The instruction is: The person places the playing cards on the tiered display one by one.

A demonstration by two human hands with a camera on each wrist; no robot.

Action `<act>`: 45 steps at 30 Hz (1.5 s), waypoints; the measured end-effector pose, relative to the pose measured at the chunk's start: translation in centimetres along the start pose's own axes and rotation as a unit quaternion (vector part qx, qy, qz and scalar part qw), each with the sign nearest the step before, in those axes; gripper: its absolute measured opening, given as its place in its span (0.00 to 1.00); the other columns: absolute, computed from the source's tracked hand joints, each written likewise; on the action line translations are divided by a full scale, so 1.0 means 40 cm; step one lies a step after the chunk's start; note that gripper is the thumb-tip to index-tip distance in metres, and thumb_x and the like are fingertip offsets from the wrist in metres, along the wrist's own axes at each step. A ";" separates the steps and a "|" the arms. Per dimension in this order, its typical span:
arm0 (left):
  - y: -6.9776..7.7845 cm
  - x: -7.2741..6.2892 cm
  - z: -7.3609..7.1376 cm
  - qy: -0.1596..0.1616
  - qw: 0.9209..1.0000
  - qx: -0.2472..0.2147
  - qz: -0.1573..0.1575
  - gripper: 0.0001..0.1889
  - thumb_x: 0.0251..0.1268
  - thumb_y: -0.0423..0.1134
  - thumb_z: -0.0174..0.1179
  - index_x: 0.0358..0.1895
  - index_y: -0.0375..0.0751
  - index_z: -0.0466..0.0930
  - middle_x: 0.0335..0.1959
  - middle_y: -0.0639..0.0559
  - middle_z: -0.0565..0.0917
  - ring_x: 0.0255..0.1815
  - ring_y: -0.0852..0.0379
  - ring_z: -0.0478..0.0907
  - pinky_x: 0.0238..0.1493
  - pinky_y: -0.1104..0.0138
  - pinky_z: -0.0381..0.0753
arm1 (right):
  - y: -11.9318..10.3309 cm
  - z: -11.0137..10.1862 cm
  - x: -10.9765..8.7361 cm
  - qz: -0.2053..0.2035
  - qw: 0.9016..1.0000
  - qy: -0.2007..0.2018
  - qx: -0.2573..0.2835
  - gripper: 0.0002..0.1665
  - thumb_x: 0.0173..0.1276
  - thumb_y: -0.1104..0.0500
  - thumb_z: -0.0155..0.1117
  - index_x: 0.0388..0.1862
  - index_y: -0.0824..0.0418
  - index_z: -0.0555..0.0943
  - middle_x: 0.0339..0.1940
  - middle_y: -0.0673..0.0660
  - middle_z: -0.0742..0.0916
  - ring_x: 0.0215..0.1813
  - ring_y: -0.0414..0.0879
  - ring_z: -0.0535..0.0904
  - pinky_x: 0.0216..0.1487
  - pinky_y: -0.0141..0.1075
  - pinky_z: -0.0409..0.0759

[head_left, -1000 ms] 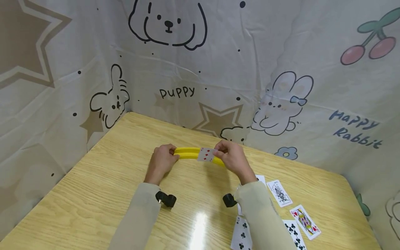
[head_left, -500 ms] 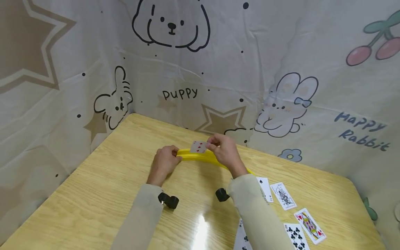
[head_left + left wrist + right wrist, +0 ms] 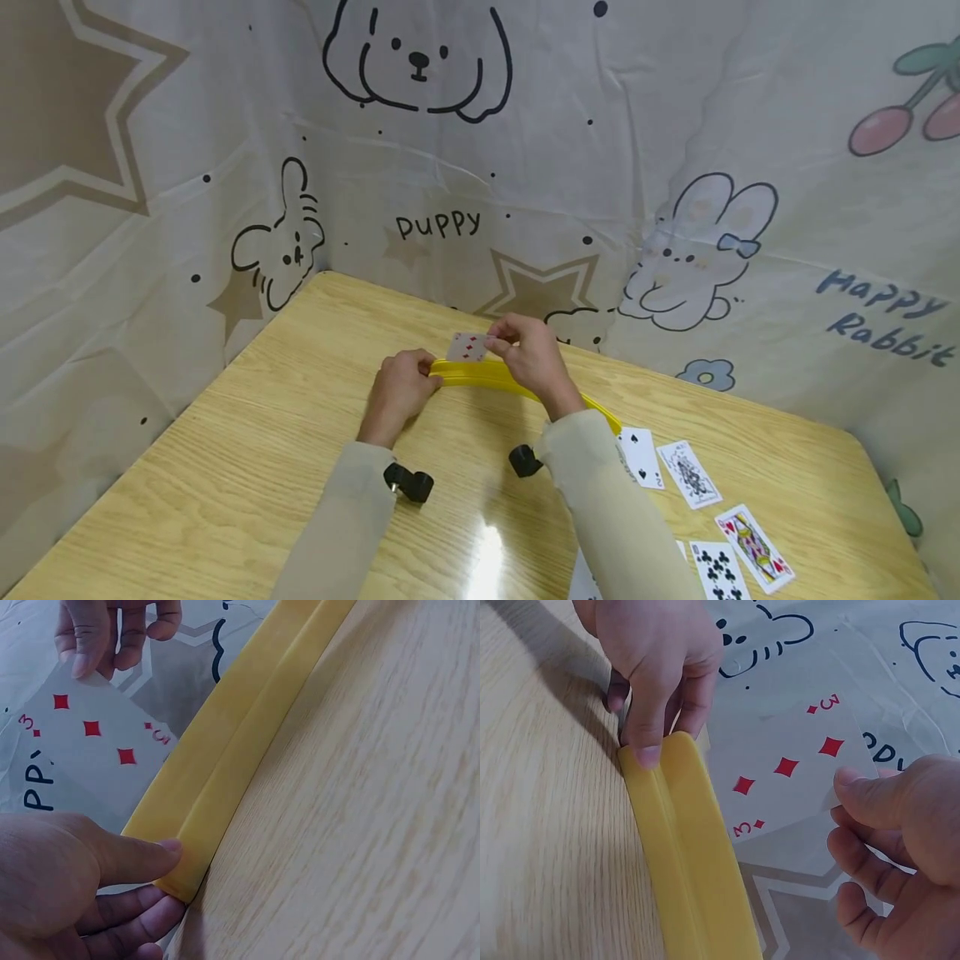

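A curved yellow card holder (image 3: 487, 375) with a groove along its length stands on the wooden table. My left hand (image 3: 401, 387) grips its left end, thumb on the front face and fingers behind, as the left wrist view shows. Between thumb and fingers of my right hand (image 3: 528, 358) is the three of diamonds playing card (image 3: 786, 766), pinched by one end. The card sits at the holder's upper back edge, its face turned toward me. Whether its lower edge touches the holder I cannot tell. My right forearm covers part of the holder's right side.
Several face-up cards lie at the right: a two of spades (image 3: 641, 458), a joker (image 3: 688, 475), a queen of hearts (image 3: 753, 548) and a club card (image 3: 718, 571). Another card (image 3: 583, 579) is partly under my right sleeve. A printed cloth (image 3: 442, 167) hangs behind the table (image 3: 262, 450).
My right hand has lifted the three of diamonds from the holder's front, moving it up, back and slightly left. The left hand keeps its grip on the holder's end. The view has shifted slightly.
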State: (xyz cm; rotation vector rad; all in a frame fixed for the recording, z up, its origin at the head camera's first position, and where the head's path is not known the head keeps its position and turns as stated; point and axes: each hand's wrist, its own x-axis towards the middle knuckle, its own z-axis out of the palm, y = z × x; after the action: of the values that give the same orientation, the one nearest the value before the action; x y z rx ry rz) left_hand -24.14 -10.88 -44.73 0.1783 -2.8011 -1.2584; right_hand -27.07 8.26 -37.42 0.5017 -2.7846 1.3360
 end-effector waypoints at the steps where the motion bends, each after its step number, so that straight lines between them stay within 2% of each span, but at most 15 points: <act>1: 0.000 0.000 -0.001 0.002 1.000 0.001 0.001 0.14 0.61 0.36 0.71 0.50 0.38 0.86 0.40 0.46 0.86 0.40 0.51 0.81 0.45 0.56 0.81 | -0.002 0.001 0.002 -0.001 1.000 0.000 0.001 0.03 0.71 0.62 0.66 0.36 0.60 0.84 0.36 0.52 0.86 0.41 0.50 0.79 0.41 0.41 0.79; 17: -0.002 0.001 -0.004 -0.002 1.000 -0.001 0.006 0.17 0.61 0.36 0.71 0.52 0.36 0.85 0.40 0.46 0.86 0.40 0.52 0.82 0.45 0.57 0.82 | -0.010 0.013 0.013 0.012 1.000 -0.019 -0.012 0.03 0.71 0.62 0.66 0.36 0.59 0.84 0.35 0.53 0.85 0.38 0.50 0.78 0.39 0.39 0.79; 31: -0.002 -0.004 -0.006 -0.010 1.000 0.000 0.003 0.17 0.63 0.37 0.70 0.54 0.37 0.85 0.41 0.46 0.85 0.38 0.51 0.81 0.43 0.57 0.82 | -0.004 0.030 0.029 0.035 0.999 -0.023 -0.015 0.03 0.71 0.61 0.66 0.36 0.59 0.84 0.36 0.53 0.85 0.39 0.51 0.77 0.41 0.39 0.79; 34: -0.001 -0.007 -0.004 -0.014 1.000 -0.008 -0.007 0.17 0.64 0.37 0.69 0.55 0.38 0.84 0.41 0.46 0.85 0.37 0.52 0.81 0.42 0.57 0.82 | -0.003 0.030 0.026 0.036 0.999 -0.024 -0.014 0.03 0.71 0.61 0.66 0.40 0.60 0.84 0.38 0.53 0.86 0.40 0.50 0.78 0.43 0.39 0.80; 40: -0.002 -0.011 0.002 -0.011 1.000 0.006 0.008 0.17 0.64 0.37 0.69 0.55 0.37 0.84 0.42 0.44 0.86 0.38 0.51 0.81 0.43 0.57 0.82 | 0.003 0.017 0.008 0.041 0.999 -0.024 -0.020 0.18 0.70 0.57 0.68 0.55 0.63 0.82 0.44 0.55 0.86 0.45 0.50 0.79 0.48 0.39 0.81; 45: -0.003 -0.008 -0.003 -0.008 1.000 0.005 0.015 0.18 0.64 0.36 0.68 0.56 0.36 0.83 0.43 0.42 0.85 0.40 0.50 0.82 0.44 0.56 0.82 | 0.009 -0.009 -0.012 0.023 0.999 -0.010 -0.028 0.20 0.70 0.54 0.68 0.55 0.65 0.82 0.46 0.57 0.86 0.46 0.51 0.78 0.48 0.41 0.81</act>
State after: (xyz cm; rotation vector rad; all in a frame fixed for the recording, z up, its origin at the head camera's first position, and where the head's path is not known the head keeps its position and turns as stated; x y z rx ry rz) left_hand -23.81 -11.02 -44.75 0.1256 -2.8133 -1.2449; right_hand -26.77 8.87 -37.54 0.4532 -2.8573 1.2637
